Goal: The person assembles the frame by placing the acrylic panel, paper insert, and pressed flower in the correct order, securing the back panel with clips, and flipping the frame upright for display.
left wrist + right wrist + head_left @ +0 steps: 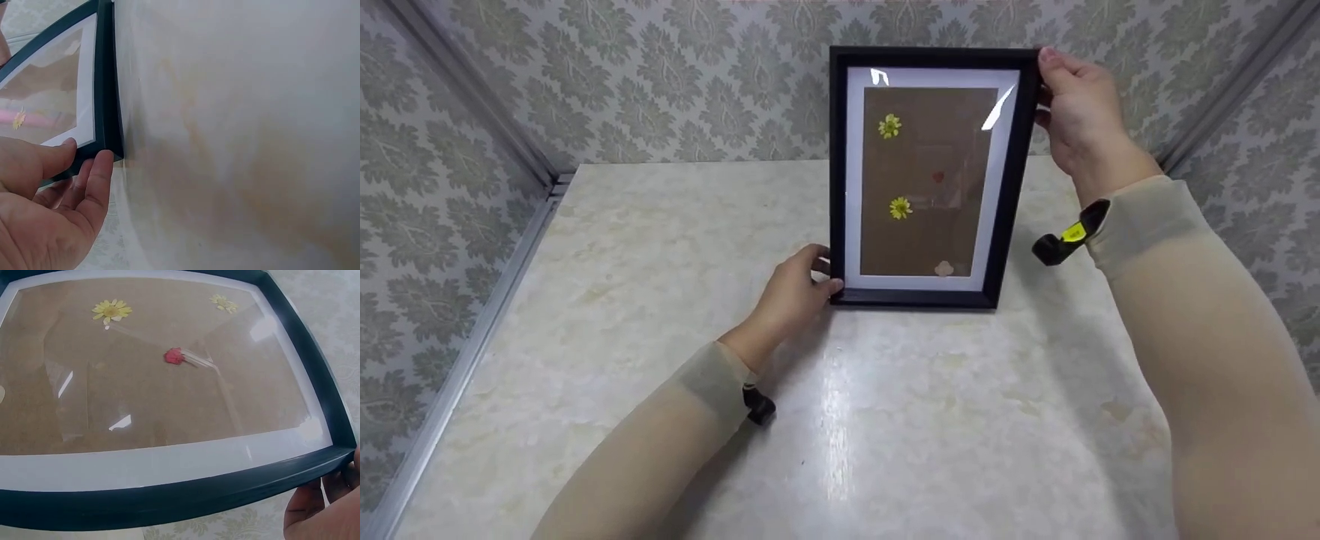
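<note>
A dark picture frame (913,298) stands nearly upright over the table, its front facing the head camera. Behind its glass, a white mat (853,172) borders a brown backing (922,240) with two yellow flowers (889,126), a small red flower (174,356) and a pale petal-like piece (943,268) at the bottom. My left hand (799,289) grips the lower left corner, thumb on the front and fingers around the side and back. At the upper right corner, my right hand (1081,105) holds the frame, thumb at the front edge and fingers behind.
The frame's lower edge is close over a pale marbled table (660,300). Patterned wall panels (682,82) enclose the back and both sides, with metal rails (472,360) along the edges. Both wrists wear black camera mounts (759,405). Light reflects off the glass.
</note>
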Motion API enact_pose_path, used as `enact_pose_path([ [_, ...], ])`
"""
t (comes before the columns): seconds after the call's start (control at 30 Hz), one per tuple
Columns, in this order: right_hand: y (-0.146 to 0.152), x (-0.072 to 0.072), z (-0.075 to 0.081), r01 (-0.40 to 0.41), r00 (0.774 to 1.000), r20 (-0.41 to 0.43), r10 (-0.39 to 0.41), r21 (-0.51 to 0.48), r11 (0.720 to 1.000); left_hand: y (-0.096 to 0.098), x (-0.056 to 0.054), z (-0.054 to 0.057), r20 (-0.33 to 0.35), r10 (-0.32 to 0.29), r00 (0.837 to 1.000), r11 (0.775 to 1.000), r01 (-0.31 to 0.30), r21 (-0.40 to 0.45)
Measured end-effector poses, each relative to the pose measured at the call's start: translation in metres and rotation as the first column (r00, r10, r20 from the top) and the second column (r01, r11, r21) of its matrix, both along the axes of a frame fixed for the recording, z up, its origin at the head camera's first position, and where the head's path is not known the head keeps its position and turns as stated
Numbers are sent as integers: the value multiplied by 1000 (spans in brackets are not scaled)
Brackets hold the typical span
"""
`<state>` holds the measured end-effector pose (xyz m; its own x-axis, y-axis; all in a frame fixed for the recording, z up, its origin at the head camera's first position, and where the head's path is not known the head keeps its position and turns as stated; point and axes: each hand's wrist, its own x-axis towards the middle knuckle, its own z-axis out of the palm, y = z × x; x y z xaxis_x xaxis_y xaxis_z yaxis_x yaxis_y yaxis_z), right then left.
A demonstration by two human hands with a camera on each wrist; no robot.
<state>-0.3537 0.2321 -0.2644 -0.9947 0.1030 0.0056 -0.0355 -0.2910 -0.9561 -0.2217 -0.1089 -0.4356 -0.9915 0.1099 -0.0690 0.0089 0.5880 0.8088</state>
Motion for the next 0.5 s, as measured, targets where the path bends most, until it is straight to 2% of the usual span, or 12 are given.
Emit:
enact_pose_path([
  [0.13,4,1,-9,-11,999,-37,9,-36,999,-8,-3,2,38,-52,998,997,50,55],
  [0.23,11,3,-22,-33,999,-22,32,-61,998,-21,-6,5,59,-77,995,995,73,68],
  [0.4,30,5,-46,-69,996,51,69,-2,998,-48,-16,10,20,-50,999,998,51,-32],
  [0.5,44,8,-62,-53,998,36,49,108,993,-67,-22,14,-29,-23,999,991,19,-132],
])
